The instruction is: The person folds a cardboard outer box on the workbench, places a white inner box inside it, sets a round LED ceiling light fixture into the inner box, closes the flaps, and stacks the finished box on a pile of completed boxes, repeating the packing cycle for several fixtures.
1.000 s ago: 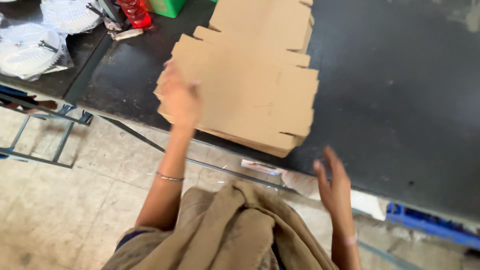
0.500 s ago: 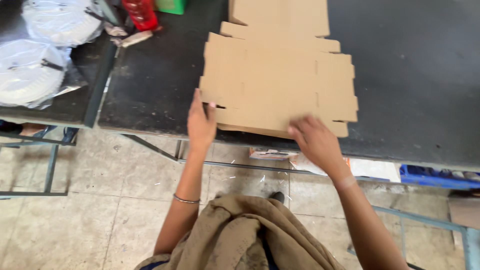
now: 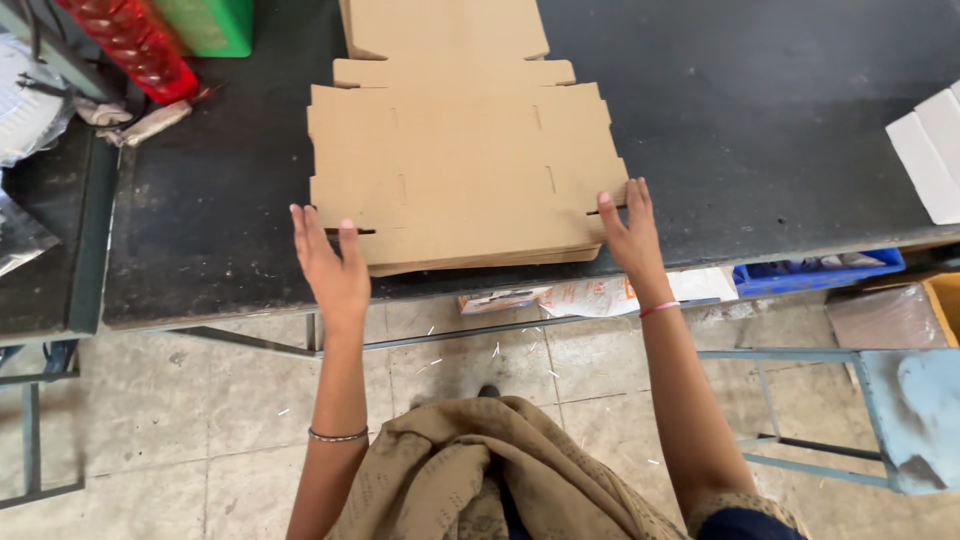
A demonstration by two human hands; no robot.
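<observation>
We extend both arms forward over the surface [image 3: 200, 230] edge. The left hand [image 3: 330, 265] is flat, fingers spread, touching the near left corner of the cardboard stack [image 3: 465, 170]. The right hand [image 3: 630, 235], open, presses the stack's near right edge.

My left hand [image 3: 330, 262] lay flat with fingers spread at the near left corner of the stack of flat cardboard blanks [image 3: 465, 170], touching its edge. My right hand [image 3: 630, 235] pressed open against the near right corner, fingertips on the top sheet. The stack sat on the dark bench [image 3: 780, 130], its near edge close to the bench's front rim. A second pile of cardboard [image 3: 445, 25] lay just beyond it. A red container [image 3: 135, 45] and a green box [image 3: 215, 22] stood at the far left, a white folded sheet [image 3: 930, 150] at the right edge, and a blue tray [image 3: 815, 268] below the bench.
</observation>
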